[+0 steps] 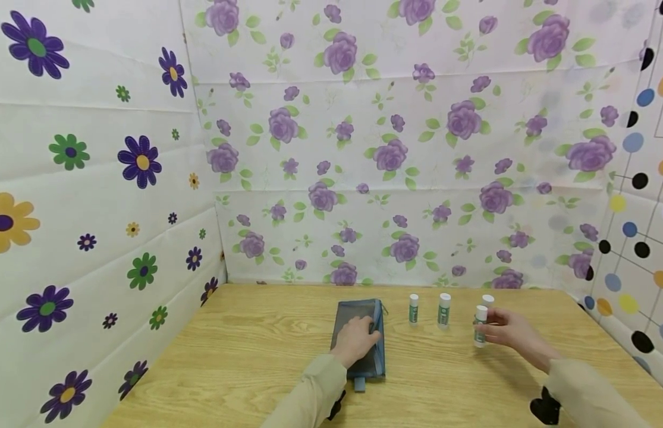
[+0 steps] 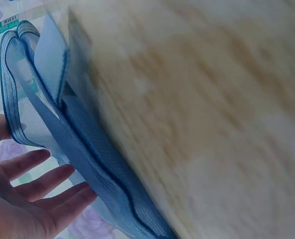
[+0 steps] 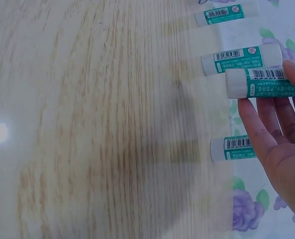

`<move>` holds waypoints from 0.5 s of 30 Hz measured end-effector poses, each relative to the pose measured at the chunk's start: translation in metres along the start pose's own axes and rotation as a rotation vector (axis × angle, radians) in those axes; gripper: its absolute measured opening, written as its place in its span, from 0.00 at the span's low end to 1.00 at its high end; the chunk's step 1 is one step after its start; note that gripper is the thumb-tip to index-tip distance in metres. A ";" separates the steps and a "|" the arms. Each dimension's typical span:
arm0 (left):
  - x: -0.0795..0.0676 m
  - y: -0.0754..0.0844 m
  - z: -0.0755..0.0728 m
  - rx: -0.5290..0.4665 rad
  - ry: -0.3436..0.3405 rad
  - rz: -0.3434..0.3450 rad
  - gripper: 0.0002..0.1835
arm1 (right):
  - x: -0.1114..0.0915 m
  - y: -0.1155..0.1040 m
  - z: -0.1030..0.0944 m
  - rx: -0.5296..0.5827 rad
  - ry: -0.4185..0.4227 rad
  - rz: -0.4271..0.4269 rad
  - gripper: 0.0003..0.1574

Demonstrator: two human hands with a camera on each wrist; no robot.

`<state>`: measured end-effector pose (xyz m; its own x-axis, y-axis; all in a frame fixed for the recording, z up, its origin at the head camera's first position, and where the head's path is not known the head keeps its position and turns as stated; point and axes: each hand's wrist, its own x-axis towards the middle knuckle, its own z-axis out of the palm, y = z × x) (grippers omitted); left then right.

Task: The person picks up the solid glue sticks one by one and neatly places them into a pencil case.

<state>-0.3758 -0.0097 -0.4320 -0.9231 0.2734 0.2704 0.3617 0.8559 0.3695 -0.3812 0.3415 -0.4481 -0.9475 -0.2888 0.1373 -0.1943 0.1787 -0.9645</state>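
Observation:
A blue mesh zipper pouch (image 1: pixel 358 365) lies on the table, and my left hand (image 1: pixel 356 340) rests on it. In the left wrist view, the fingers of that hand (image 2: pixel 43 194) reach loosely against the pouch (image 2: pixel 82 129), with the thumb by its edge. My right hand (image 1: pixel 515 334) pinches a white and green glue stick (image 1: pixel 480 327) between thumb and fingers, upright. Another glue stick (image 1: pixel 487 301) stands just behind it, partly hidden. Two more, a smaller glue stick (image 1: pixel 414 309) and a thicker glue stick (image 1: pixel 444 310), stand upright between the pouch and my right hand.
The wooden table (image 1: pixel 245 351) ends at a flower-printed cloth backdrop (image 1: pixel 390 238). Patterned cloth walls rise on the left (image 1: pixel 96 196) and the right (image 1: pixel 625 267).

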 end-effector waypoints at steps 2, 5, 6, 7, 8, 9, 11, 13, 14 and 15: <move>0.001 0.000 0.001 -0.007 0.016 -0.002 0.19 | -0.008 -0.023 0.012 -0.007 0.024 0.055 0.26; 0.001 0.000 0.002 -0.028 0.034 -0.004 0.17 | -0.016 -0.051 0.028 0.007 0.060 0.141 0.28; 0.001 0.000 0.002 -0.036 0.039 -0.006 0.17 | -0.017 -0.056 0.030 0.022 0.060 0.151 0.29; 0.001 0.000 0.002 -0.041 0.045 -0.008 0.16 | -0.018 -0.060 0.033 0.026 0.065 0.163 0.29; 0.001 0.001 0.002 -0.047 0.051 -0.010 0.16 | -0.019 -0.063 0.035 0.030 0.066 0.171 0.29; 0.002 0.001 0.002 -0.057 0.059 -0.011 0.15 | -0.019 -0.064 0.036 0.032 0.064 0.174 0.29; 0.002 0.002 0.001 -0.073 0.072 -0.014 0.13 | -0.017 -0.063 0.037 0.039 0.064 0.173 0.29; 0.002 0.004 0.001 -0.096 0.085 -0.014 0.12 | -0.015 -0.061 0.037 0.038 0.058 0.165 0.29; 0.002 0.004 0.000 -0.106 0.091 -0.014 0.12 | -0.014 -0.059 0.036 0.036 0.055 0.156 0.28; 0.002 0.004 0.000 -0.117 0.097 -0.011 0.12 | -0.013 -0.056 0.036 0.026 0.046 0.137 0.27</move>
<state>-0.3758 -0.0055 -0.4300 -0.9120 0.2157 0.3488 0.3698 0.8002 0.4721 -0.3491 0.3013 -0.4037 -0.9755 -0.2197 0.0134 -0.0559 0.1886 -0.9805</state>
